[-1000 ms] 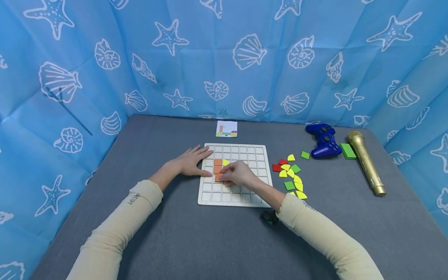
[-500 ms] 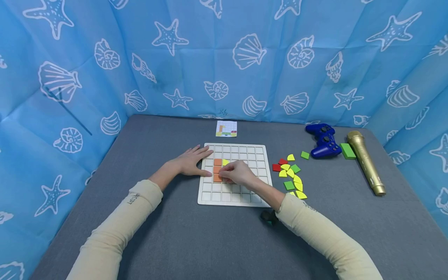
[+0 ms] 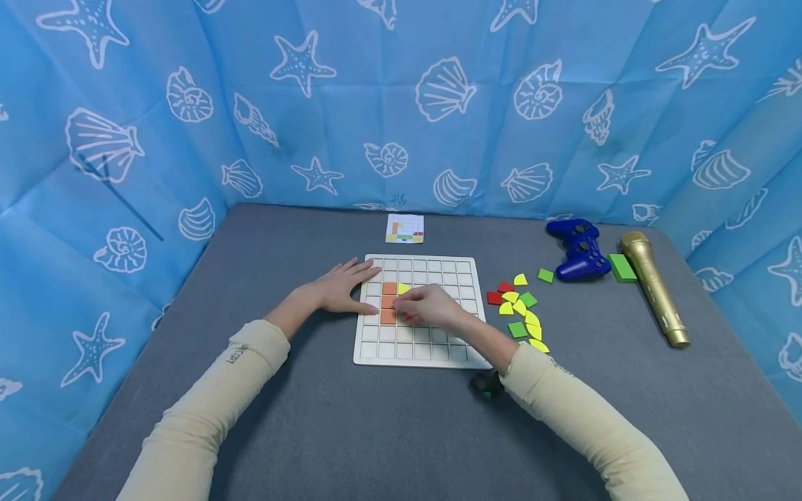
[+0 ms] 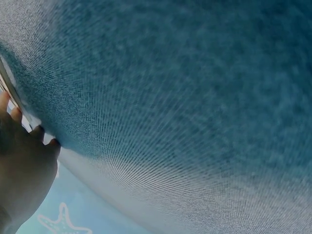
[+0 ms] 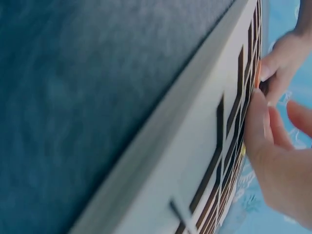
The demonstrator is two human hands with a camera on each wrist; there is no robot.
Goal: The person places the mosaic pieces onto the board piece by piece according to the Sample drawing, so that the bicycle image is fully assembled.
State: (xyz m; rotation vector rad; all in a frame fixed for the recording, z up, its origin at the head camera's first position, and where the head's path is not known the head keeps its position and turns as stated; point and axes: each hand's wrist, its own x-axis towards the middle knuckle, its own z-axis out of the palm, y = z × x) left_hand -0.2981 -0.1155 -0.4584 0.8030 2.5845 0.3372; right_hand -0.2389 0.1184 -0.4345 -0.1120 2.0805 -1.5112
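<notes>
A white gridded board (image 3: pixel 418 353) lies on the grey table. Its left edge is under my left hand (image 3: pixel 338 289), whose fingers are spread, with the thumb reaching onto the squares. Three orange square tiles (image 3: pixel 389 302) form a column on the board, and a yellow quarter-round tile (image 3: pixel 404 287) sits right of the top one. My right hand (image 3: pixel 432 306) is bent over the board, fingertips just right of the lowest orange tile. In the right wrist view its thumb (image 5: pixel 256 119) touches the board and no tile shows in its fingers.
Loose yellow (image 3: pixel 532 332), red (image 3: pixel 494 298) and green tiles (image 3: pixel 517 330) lie right of the board. Beyond them are a blue game controller (image 3: pixel 583 263), a green block (image 3: pixel 622 268) and a gold microphone (image 3: pixel 654 289). A printed pattern card (image 3: pixel 404 228) lies behind the board.
The lowest orange tile has shifted slightly left into line with the column. My right fingertips have drawn a little to the right of it. The left hand stays put.
</notes>
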